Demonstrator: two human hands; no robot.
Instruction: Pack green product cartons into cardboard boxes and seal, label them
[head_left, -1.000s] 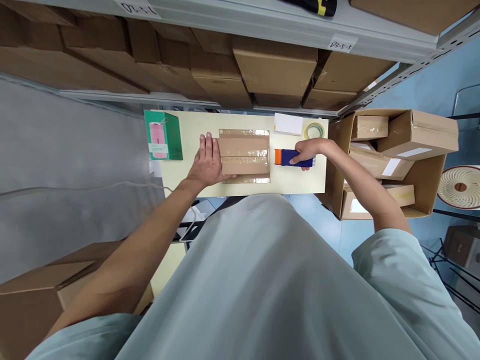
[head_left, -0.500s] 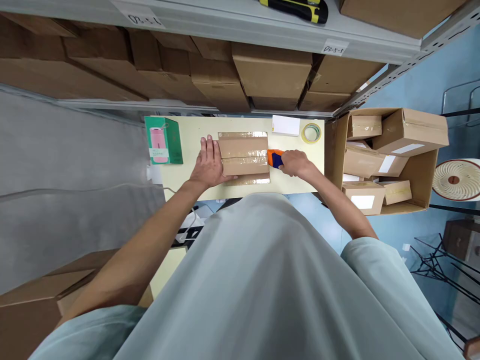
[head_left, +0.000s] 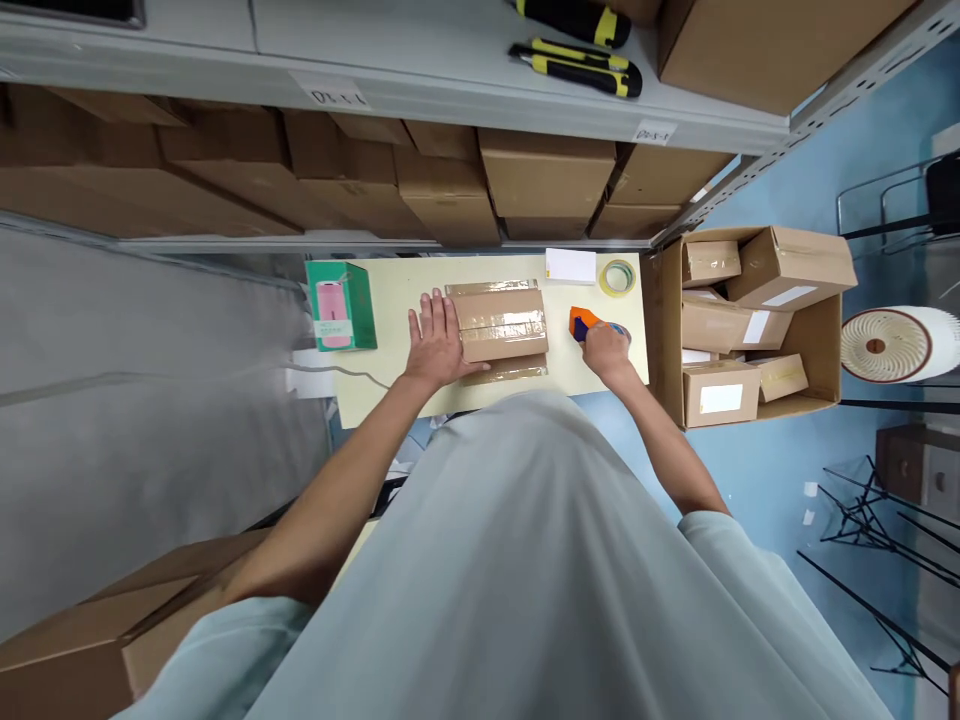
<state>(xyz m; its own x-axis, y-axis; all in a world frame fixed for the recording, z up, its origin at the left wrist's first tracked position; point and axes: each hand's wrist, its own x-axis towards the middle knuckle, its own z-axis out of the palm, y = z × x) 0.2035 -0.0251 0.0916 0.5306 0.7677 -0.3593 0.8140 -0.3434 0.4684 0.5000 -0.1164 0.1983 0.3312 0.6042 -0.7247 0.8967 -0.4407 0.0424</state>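
Observation:
On the pale table (head_left: 405, 275) lies a flat brown cardboard box (head_left: 504, 338) with clear tape along its middle and along its long edges. My left hand (head_left: 435, 345) presses on the left end of this box, its fingers spread and the thumb along the near side. To the right of the box, my right hand (head_left: 607, 350) grips an orange and blue tape dispenser (head_left: 579, 324), with a gap between it and the box. A white box (head_left: 570, 265) and a yellowish tape roll (head_left: 604, 280) sit behind the dispenser. A green box with a pink picture (head_left: 363, 305) stands at the table's left end.
A large open carton (head_left: 664, 330) holding several parcels stands against the table's right end. Beyond it is a white fan (head_left: 892, 345). Above the table runs a metal shelf (head_left: 435, 90) with brown boxes beneath and utility knives (head_left: 585, 75) on top. A cable (head_left: 165, 378) crosses at left.
My right hand has drawn the tape dispenser away from the box's right end, to the right. My left hand stays on the box. The view has shifted a little.

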